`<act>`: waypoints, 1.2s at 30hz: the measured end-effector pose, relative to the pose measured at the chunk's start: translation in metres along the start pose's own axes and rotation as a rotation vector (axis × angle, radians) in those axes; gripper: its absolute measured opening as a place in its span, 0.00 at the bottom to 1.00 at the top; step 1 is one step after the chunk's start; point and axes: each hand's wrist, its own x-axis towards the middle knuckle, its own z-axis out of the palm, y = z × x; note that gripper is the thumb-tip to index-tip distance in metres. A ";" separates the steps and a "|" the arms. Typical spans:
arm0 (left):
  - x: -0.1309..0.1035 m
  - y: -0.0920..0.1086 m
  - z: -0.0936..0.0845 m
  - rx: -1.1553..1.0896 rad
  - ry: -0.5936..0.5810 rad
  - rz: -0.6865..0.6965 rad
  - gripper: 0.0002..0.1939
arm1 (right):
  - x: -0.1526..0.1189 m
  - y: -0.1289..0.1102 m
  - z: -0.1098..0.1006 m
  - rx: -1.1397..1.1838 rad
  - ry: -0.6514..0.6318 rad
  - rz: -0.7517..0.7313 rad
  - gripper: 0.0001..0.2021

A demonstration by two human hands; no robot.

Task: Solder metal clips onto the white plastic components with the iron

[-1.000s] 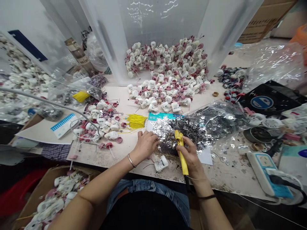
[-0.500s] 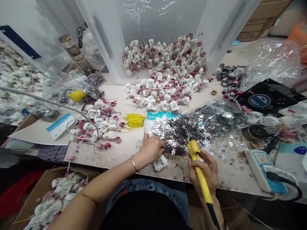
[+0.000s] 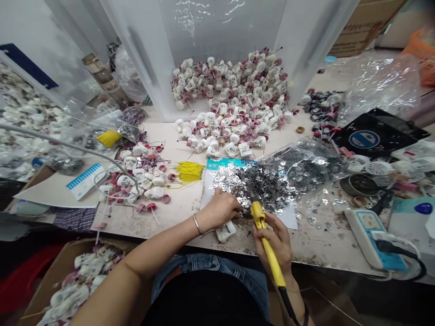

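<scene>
My right hand (image 3: 277, 240) is wrapped round the yellow handle of a corded soldering iron (image 3: 271, 258). Its metal tip reaches into a pile of small dark and shiny metal pieces (image 3: 265, 185). Close by on the left, my left hand (image 3: 221, 210) is closed with bent fingers at the pile's near edge; whatever it pinches is hidden. Just beneath that hand, a white plastic housing (image 3: 226, 232) lies on the table, partly covered by the hand. Under the pile is a sheet with a teal band (image 3: 217, 163).
Many white housings with pink parts (image 3: 234, 122) spill from a translucent bin (image 3: 146, 68). Yellow wires (image 3: 190, 172) lie left of the pile. A plastic bag of metal pieces (image 3: 306, 165) and a power strip (image 3: 374, 240) are on the right. A cardboard box (image 3: 44, 285) of housings stands lower left.
My right hand and the soldering iron have moved left, towards my left hand. My left hand has shifted slightly right, still closed over the pile's edge.
</scene>
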 end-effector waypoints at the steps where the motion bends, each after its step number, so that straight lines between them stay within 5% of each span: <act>1: -0.001 -0.002 0.000 0.001 0.009 -0.003 0.08 | 0.000 -0.001 0.001 0.008 -0.002 -0.001 0.10; 7: -0.022 -0.019 -0.016 -0.026 0.053 -0.084 0.07 | 0.006 -0.011 -0.003 0.038 -0.031 0.027 0.09; 13: -0.054 -0.067 -0.041 0.218 0.348 -0.549 0.11 | 0.006 -0.022 -0.010 0.061 0.091 0.090 0.14; 18: -0.050 -0.092 -0.035 0.215 0.339 -0.524 0.10 | 0.005 -0.022 -0.006 0.077 -0.010 0.081 0.18; 30: -0.042 -0.085 -0.026 0.178 0.355 -0.459 0.08 | -0.009 -0.018 -0.017 0.080 0.057 0.119 0.24; 33: -0.045 -0.068 -0.028 0.150 0.392 -0.446 0.09 | -0.008 -0.022 -0.019 0.044 0.066 0.091 0.26; 36: -0.047 -0.039 -0.027 -0.023 0.261 -0.346 0.08 | -0.008 -0.027 -0.027 -0.027 0.066 0.094 0.25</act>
